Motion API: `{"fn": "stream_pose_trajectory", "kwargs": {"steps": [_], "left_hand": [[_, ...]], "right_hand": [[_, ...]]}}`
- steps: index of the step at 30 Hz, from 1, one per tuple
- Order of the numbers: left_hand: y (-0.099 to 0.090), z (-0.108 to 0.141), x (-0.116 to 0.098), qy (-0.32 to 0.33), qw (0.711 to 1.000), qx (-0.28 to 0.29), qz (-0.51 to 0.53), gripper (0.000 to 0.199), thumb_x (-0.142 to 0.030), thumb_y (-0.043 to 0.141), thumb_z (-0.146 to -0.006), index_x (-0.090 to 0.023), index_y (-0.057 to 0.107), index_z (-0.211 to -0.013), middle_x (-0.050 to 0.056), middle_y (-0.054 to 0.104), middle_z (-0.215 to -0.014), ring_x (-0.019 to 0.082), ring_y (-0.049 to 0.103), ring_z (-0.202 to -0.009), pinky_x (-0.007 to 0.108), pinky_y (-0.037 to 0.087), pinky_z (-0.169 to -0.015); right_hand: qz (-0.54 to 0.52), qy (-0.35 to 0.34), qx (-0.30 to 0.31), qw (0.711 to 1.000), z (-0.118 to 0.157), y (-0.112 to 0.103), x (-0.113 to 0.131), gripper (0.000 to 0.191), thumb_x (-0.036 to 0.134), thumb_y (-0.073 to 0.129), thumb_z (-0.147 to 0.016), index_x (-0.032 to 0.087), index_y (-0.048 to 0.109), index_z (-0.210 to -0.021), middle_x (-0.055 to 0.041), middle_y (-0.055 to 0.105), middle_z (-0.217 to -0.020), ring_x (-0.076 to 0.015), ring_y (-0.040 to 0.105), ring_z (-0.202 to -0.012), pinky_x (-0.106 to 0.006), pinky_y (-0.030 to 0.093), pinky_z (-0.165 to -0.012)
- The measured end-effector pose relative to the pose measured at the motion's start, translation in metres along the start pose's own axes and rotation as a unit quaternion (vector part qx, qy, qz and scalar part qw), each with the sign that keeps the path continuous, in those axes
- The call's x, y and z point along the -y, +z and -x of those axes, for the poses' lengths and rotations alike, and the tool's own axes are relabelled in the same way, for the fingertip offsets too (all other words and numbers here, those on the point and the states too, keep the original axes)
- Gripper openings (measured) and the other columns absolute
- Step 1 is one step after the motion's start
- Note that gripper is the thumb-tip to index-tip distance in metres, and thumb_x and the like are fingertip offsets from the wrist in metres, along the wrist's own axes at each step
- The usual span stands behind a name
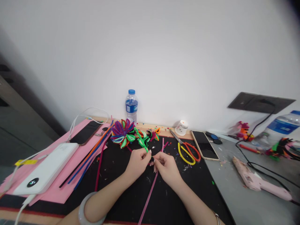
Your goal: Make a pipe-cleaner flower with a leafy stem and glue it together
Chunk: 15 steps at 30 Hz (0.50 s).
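My left hand (138,162) is closed, thumb and finger pinching a bright green pipe cleaner piece (142,141) that is twisted and loops up behind the fingers. Fingertip to fingertip with it, my right hand (167,167) pinches a small black fuzzy piece (152,159) at the lower end of the green one. How the two pieces join is hidden by the fingers. Under the right hand a pink pipe cleaner (150,195) runs along the black mat (122,190). Just behind the hands lies a pipe cleaner flower (123,132) with purple, red, teal and green petals.
Scissors (187,151) with yellow and orange handles lie right of the hands, near a phone (205,145) and paper cup (181,127). A bottle (131,106) stands by the wall. Pink sheets (58,193), a power bank (47,168) and loose pipe cleaners (90,159) lie left; a glue gun (257,181) right.
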<state>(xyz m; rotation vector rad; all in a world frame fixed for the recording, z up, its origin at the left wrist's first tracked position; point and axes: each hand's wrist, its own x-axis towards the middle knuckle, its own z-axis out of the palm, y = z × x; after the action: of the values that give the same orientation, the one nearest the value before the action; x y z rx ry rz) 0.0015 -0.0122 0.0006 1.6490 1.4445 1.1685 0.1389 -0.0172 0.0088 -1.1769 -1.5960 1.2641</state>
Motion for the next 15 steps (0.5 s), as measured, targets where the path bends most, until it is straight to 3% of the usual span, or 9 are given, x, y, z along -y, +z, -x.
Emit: {"fn": "stream_pose_trajectory", "kwargs": {"steps": [6, 12, 15], "left_hand": [[0.0002, -0.0004, -0.0023, 0.003, 1.000, -0.001, -0.001, 0.040, -0.038, 0.042, -0.080, -0.017, 0.029, -0.048, -0.005, 0.029, -0.046, 0.008, 0.028, -0.046, 0.022, 0.021, -0.046], [-0.0026, 0.0006, -0.0045, 0.069, 0.996, 0.025, -0.046, 0.036, -0.031, 0.041, -0.082, -0.016, 0.034, -0.049, -0.005, 0.035, -0.047, 0.007, 0.032, -0.046, 0.022, 0.023, -0.049], [-0.0045, -0.0013, -0.0040, 0.070, 0.996, 0.034, -0.048, 0.035, -0.029, 0.041, -0.082, -0.016, 0.037, -0.050, -0.005, 0.037, -0.048, 0.007, 0.034, -0.047, 0.022, 0.024, -0.049]], "right_hand": [[-0.054, 0.008, 0.033, 0.998, -0.0014, -0.0030, 0.0044, 0.016, 0.028, 0.052, -0.076, 0.018, 0.055, -0.064, 0.0032, 0.053, -0.047, -0.0101, 0.049, -0.040, -0.023, 0.040, -0.045], [-0.075, 0.033, 0.045, 0.996, -0.0031, -0.0037, -0.0012, 0.017, 0.027, 0.051, -0.076, 0.017, 0.055, -0.063, 0.0014, 0.055, -0.049, -0.0099, 0.049, -0.039, -0.023, 0.039, -0.043], [-0.079, 0.031, 0.054, 0.995, -0.0045, -0.0052, -0.0024, 0.017, 0.027, 0.050, -0.077, 0.016, 0.057, -0.066, 0.0003, 0.057, -0.052, -0.0102, 0.050, -0.042, -0.023, 0.041, -0.045]]}}
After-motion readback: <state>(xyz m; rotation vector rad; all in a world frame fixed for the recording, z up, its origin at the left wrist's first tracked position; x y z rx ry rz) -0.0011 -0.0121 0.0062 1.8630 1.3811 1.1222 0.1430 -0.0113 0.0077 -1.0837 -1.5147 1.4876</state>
